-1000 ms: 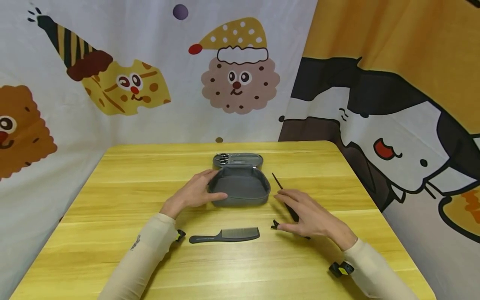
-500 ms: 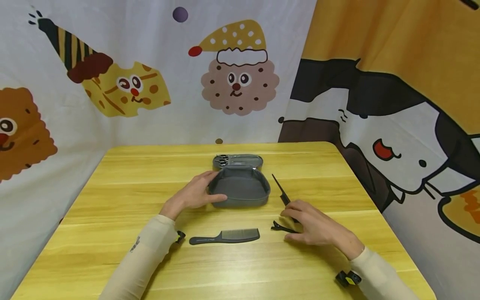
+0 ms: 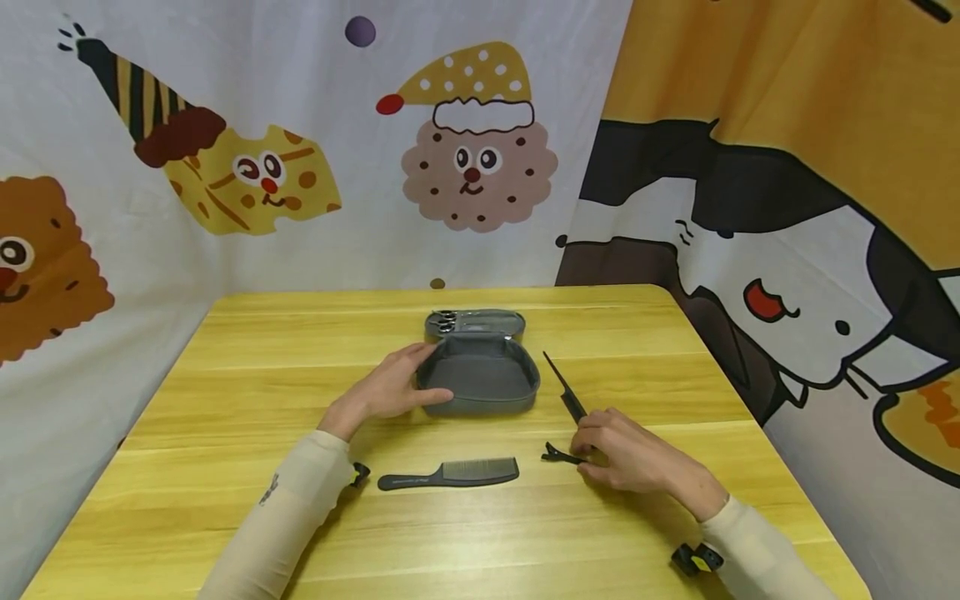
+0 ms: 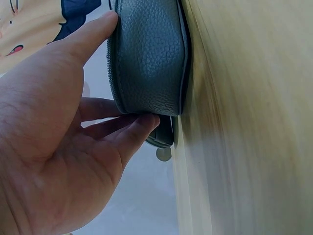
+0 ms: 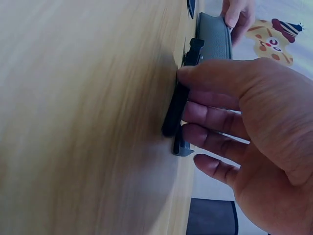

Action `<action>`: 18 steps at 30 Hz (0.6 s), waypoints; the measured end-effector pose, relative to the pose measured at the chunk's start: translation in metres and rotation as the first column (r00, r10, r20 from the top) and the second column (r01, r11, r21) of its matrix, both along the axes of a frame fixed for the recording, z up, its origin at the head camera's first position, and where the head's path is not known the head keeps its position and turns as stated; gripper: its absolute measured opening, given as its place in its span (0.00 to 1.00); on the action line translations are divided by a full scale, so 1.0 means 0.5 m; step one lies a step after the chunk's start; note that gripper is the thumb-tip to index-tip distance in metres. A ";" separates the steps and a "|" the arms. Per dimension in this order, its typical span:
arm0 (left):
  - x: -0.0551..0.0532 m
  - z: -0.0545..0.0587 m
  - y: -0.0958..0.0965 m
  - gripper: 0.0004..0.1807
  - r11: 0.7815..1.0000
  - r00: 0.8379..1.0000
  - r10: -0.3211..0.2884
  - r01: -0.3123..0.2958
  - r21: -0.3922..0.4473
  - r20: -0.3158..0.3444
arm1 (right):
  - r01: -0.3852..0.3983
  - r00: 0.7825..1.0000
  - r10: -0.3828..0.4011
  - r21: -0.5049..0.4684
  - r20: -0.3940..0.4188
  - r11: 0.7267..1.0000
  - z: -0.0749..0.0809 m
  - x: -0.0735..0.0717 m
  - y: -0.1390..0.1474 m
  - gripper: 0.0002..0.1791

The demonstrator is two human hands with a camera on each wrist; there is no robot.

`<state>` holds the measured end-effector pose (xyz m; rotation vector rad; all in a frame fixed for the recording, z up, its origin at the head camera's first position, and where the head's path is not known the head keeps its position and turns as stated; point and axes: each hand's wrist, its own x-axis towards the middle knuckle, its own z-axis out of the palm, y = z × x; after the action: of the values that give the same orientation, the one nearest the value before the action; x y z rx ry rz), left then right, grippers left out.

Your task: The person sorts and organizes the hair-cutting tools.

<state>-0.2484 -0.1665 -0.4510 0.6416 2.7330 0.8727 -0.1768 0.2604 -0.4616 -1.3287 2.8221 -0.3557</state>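
Observation:
A grey zip case (image 3: 480, 407) lies unfolded in the head view, its lid at the back holding scissors (image 3: 444, 320). My left hand (image 3: 386, 387) holds the case's left corner: the thumb rests on the front rim and the fingers press the side, as the left wrist view confirms. To the right, my right hand (image 3: 626, 450) pinches a black hair clip (image 5: 176, 107) between thumb and fingers, close to the tabletop. Behind it a black rat-tail comb (image 3: 572, 404) points toward the back, its near end hidden by the hand in the head view.
A dark handled comb (image 3: 450, 475) lies in front of the case, between the two forearms. All this rests on a yellow wood table (image 3: 247, 367). A curtain (image 3: 300, 50) printed with cartoons hangs behind the table's far edge.
My right hand has drawn back to the right from over the rat-tail comb, and its fingers have closed on the hair clip. The left hand and the case have stayed put.

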 end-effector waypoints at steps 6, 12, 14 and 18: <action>0.000 0.000 0.000 0.57 1.000 1.000 0.003 -0.003 0.007 0.008 | -0.018 1.000 0.018 -0.013 0.007 1.000 0.006 -0.003 -0.002 0.12; 0.000 -0.001 0.000 0.57 1.000 1.000 0.003 -0.003 0.005 0.003 | -0.015 0.998 0.015 -0.016 0.054 1.000 0.008 -0.007 -0.003 0.13; -0.001 -0.001 0.000 0.57 1.000 1.000 0.003 -0.003 0.003 0.001 | -0.016 0.998 0.017 -0.015 0.063 1.000 0.008 -0.008 -0.003 0.13; 0.000 -0.001 -0.001 0.57 1.000 1.000 0.005 -0.005 0.005 0.001 | -0.023 0.997 0.024 -0.014 0.073 1.000 0.008 -0.009 -0.003 0.12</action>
<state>-0.2485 -0.1669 -0.4517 0.6357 2.7331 0.8808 -0.1813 0.2589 -0.4575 -1.3216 2.7466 -0.4142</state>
